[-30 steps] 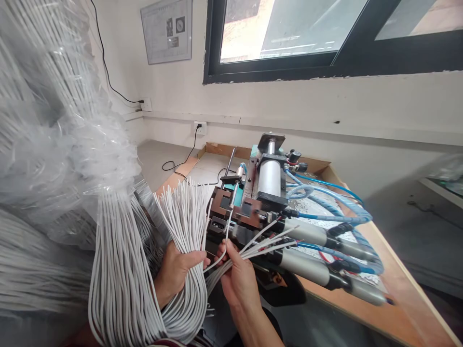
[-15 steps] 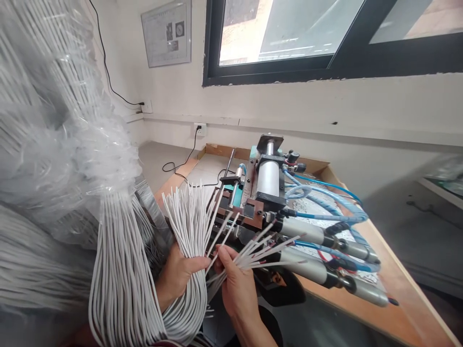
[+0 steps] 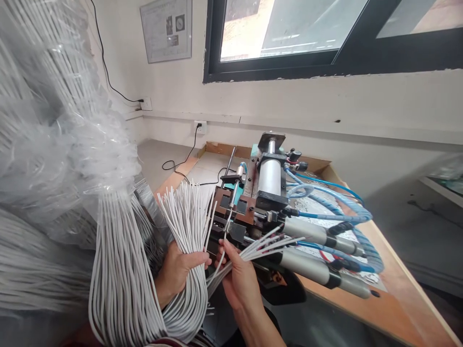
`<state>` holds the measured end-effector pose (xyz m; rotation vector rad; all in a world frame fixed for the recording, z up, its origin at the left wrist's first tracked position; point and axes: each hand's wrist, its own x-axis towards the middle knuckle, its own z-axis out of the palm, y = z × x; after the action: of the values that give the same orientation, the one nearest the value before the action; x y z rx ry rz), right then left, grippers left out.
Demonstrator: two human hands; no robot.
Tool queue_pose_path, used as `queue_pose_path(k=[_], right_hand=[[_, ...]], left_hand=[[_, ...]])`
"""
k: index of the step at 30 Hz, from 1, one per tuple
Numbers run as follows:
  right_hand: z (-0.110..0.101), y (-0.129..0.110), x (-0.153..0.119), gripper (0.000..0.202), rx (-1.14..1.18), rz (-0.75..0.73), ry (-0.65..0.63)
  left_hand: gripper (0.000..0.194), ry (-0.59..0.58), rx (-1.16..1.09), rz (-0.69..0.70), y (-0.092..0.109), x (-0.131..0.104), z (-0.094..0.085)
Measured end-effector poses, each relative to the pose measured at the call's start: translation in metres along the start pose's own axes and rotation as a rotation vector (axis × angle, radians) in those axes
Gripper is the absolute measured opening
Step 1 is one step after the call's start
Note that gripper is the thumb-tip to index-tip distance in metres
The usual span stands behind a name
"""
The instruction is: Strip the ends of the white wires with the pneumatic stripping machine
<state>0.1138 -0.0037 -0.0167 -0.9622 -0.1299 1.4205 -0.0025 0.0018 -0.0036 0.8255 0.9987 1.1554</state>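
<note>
1. Head view: a person's right hand (image 3: 240, 274) pinches a single wire (image 3: 227, 227) between thumb and forefinger, its upper end at the brown blocks (image 3: 243, 212) of a pneumatic machine. Whether the blocks grip the wire cannot be told.
2. Behind that pinch, the same hand clasps a fan of loose wires (image 3: 262, 248), their ends pointing off to the right.
3. The left hand (image 3: 177, 270) is wrapped round a thick wire bundle (image 3: 188, 226), thumb across the front, just beside the right.
4. Good handling, by the look of it, calls for a straight wire, a pinch close to its end and fingertips outside the gap between the blocks.
5. Room is tight: the bundle's nearest strands stand beside the blocks, and the fan overlaps the grey cylinders (image 3: 307, 264) in view; contact is unclear. Drawing back toward the person looks the freer path.
6. Farther out, blue hoses (image 3: 356, 217) loop above the wooden edge (image 3: 408, 284) at right, while a plastic-wrapped bundle (image 3: 104, 159) walls off the left.
</note>
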Motion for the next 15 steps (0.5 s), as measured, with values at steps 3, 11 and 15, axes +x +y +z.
queue_pose_path(k=[3, 11, 15], right_hand=[[0.004, 0.0, -0.003, 0.032, -0.042, 0.083, -0.158], [-0.004, 0.013, -0.009, 0.02, -0.229, -0.303, -0.164], [-0.01, 0.014, -0.008, 0.02, -0.235, -0.313, -0.06]], left_hand=[[0.016, -0.035, 0.035, 0.044, 0.0, -0.001, 0.001], [0.026, -0.056, 0.01, 0.127, 0.006, -0.003, 0.005], [0.022, 0.02, -0.034, 0.051, 0.003, -0.001, 0.001]])
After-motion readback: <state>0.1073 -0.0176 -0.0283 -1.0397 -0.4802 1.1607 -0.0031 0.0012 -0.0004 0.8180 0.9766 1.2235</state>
